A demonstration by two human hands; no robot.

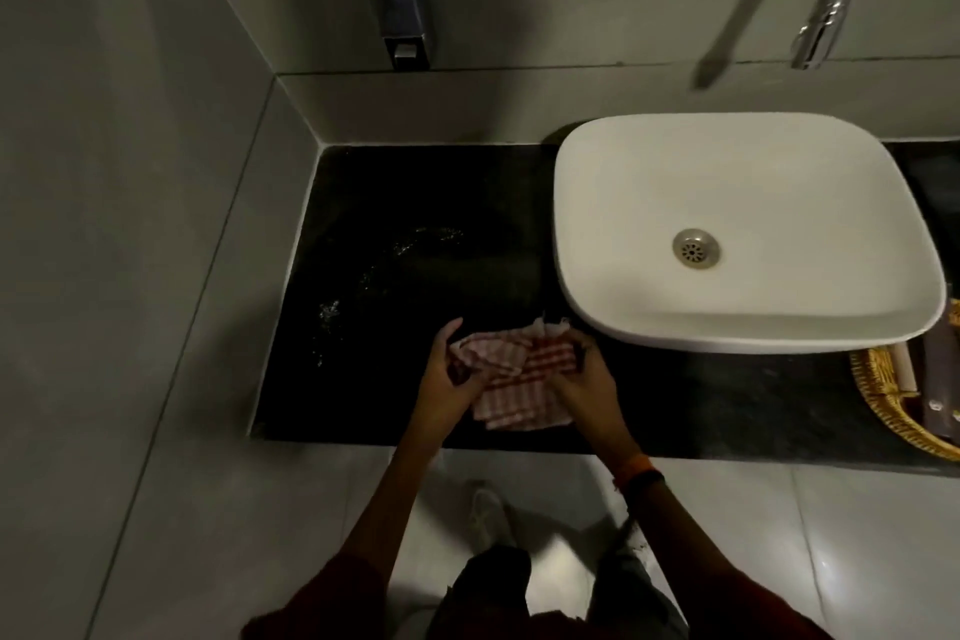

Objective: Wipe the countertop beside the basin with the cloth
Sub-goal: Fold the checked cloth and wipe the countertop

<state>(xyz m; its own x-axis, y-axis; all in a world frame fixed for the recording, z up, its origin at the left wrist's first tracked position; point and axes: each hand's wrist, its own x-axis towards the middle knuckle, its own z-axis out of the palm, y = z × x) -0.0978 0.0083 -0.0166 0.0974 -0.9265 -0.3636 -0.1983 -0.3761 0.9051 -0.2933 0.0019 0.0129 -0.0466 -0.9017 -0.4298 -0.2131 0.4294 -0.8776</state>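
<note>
A red-and-white checked cloth (511,377) lies bunched on the black countertop (415,234), near its front edge and just left of the white basin (737,229). My left hand (447,374) grips the cloth's left end, fingers curled around the fabric. The cloth's right side is held by my right hand (584,379), thumb on top. Water droplets (363,276) glisten on the dark surface to the left of and behind the cloth.
A chrome tap (821,0) juts from the wall above the basin. A wall-mounted dispenser (405,16) hangs over the back left of the counter. A wicker basket (904,395) with items sits at the right front. Grey walls close in the left and back.
</note>
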